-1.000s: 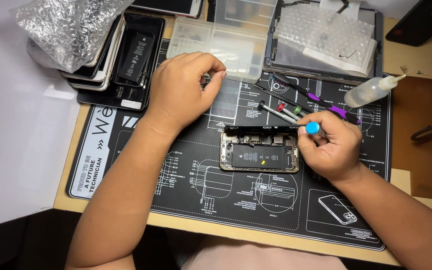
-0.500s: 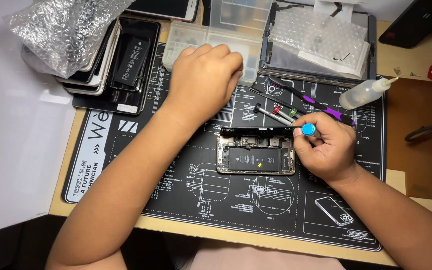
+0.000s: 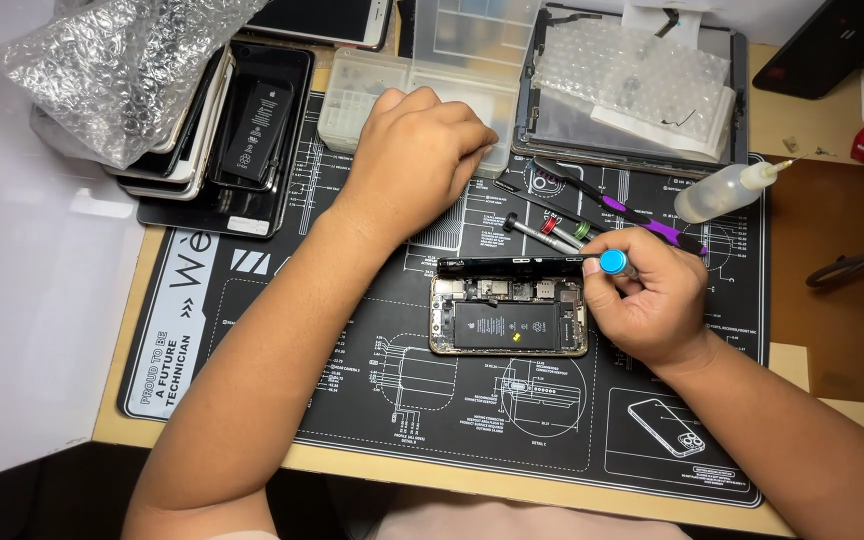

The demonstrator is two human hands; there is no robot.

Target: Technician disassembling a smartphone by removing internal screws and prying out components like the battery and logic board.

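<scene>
Under the right hand [image 3: 652, 300], clamped on a blue-capped screwdriver [image 3: 613, 263], its tip hides; opened phone [image 3: 508, 318] bares battery; left hand [image 3: 422, 160] curled, contents unclear.

Both forearms are bare from elbow to wrist, with no sleeve, watch, bracelet or glove showing. The left hand [image 3: 414, 155] and right hand [image 3: 652, 305] carry no rings; the fingers [image 3: 472, 135] are ungloved, nails short and unpainted.

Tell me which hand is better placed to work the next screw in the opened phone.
Probably the right hand: it holds the blue-capped screwdriver beside the opened phone. The left hand is further up the mat, at the clear parts box, with no tool visible in it.
</scene>
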